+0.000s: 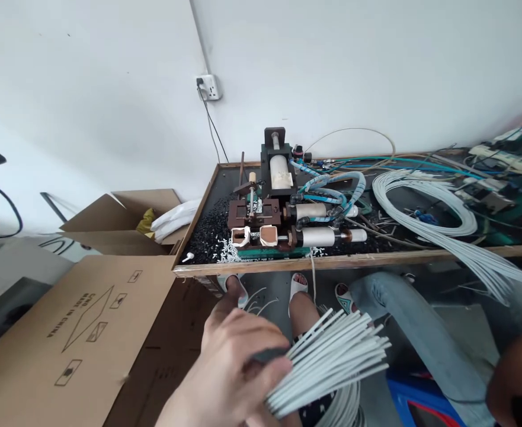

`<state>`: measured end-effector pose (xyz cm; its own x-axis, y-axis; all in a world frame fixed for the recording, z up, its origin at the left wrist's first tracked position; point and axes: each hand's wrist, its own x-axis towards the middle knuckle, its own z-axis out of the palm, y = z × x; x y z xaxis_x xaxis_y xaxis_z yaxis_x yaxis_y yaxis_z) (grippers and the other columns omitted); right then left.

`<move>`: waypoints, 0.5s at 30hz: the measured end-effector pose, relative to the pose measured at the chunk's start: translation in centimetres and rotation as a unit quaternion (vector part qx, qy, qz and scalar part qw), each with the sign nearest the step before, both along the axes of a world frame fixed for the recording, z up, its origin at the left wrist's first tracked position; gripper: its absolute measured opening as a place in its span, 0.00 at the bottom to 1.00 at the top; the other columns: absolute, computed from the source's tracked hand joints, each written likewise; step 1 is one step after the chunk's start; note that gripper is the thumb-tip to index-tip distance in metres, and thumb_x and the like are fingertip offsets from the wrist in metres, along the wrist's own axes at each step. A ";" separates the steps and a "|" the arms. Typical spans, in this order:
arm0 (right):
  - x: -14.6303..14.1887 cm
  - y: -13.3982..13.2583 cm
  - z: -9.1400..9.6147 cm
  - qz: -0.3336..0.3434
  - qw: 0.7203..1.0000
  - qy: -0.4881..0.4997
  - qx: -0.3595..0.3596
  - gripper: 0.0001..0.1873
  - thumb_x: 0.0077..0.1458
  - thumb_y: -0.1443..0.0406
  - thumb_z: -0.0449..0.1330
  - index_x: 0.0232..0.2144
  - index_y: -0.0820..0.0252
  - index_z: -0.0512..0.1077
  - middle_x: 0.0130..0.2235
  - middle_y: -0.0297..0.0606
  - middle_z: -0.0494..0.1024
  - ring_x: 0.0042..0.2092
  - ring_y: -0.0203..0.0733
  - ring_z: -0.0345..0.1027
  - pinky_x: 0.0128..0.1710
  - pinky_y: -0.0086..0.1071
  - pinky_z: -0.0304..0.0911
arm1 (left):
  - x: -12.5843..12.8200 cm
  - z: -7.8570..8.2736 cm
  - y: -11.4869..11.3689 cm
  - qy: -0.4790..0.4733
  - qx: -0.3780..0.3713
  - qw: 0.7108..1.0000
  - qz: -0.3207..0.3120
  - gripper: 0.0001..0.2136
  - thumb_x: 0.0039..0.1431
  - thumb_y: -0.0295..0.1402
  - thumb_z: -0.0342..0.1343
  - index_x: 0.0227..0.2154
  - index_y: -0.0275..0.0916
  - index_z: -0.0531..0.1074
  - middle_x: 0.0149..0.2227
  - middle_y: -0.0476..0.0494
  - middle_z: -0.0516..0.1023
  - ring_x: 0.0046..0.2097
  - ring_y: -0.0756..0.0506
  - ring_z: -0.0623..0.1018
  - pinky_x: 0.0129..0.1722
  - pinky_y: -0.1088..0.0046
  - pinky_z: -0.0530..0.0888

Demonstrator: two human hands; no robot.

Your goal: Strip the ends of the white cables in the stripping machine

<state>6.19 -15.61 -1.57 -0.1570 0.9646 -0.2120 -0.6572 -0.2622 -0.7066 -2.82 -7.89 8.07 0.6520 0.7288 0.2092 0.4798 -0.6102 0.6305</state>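
My left hand (238, 367) is at the bottom middle, shut on a fanned bundle of cut white wires (332, 365). My right hand (516, 367) is a dark, blurred shape at the right edge, close to the free ends of a long hank of white wire (478, 258). That hank runs from a white wire coil (425, 198) on the workbench (332, 262). The frame cuts off my right hand, so its grip is hidden. A pneumatic wire-processing machine (278, 207) stands on the bench, well beyond both hands.
Blue and clear air hoses (332, 184) surround the machine, and black and white scraps cover the bench top. Flattened cardboard (87, 338) and an open carton (118, 219) lie left. Legs in sandals (298, 287) and a blue stool (420, 397) sit below the bench edge.
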 end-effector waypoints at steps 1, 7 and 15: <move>0.3 0.2 0.1 -0.015 1.000 -0.013 0.000 0.15 0.66 0.56 0.60 0.46 0.63 0.74 0.43 0.38 0.79 0.41 0.38 0.75 0.41 0.36 0.74 | 0.5 0.3 -0.3 0.011 -0.016 0.999 -0.029 0.07 0.68 0.35 0.56 0.36 0.44 0.80 0.32 0.49 0.83 0.35 0.45 0.79 0.38 0.67 0.75; 1.4 1.3 1.0 -0.089 0.994 -0.070 -0.001 0.17 0.66 0.58 0.61 0.52 0.62 0.71 0.51 0.42 0.76 0.48 0.43 0.74 0.48 0.42 0.74 | 1.7 -1.4 -0.1 -0.015 -0.068 0.997 0.028 0.14 0.69 0.30 0.54 0.26 0.42 0.77 0.25 0.53 0.80 0.28 0.48 0.75 0.35 0.70 0.69; 1.9 1.3 1.7 -0.092 0.991 -0.102 0.002 0.15 0.63 0.56 0.63 0.47 0.59 0.75 0.55 0.41 0.76 0.51 0.46 0.74 0.49 0.42 0.73 | 0.6 -1.2 0.8 -0.027 -0.096 0.994 -0.048 0.05 0.66 0.31 0.59 0.38 0.42 0.80 0.33 0.49 0.83 0.34 0.47 0.77 0.38 0.70 0.71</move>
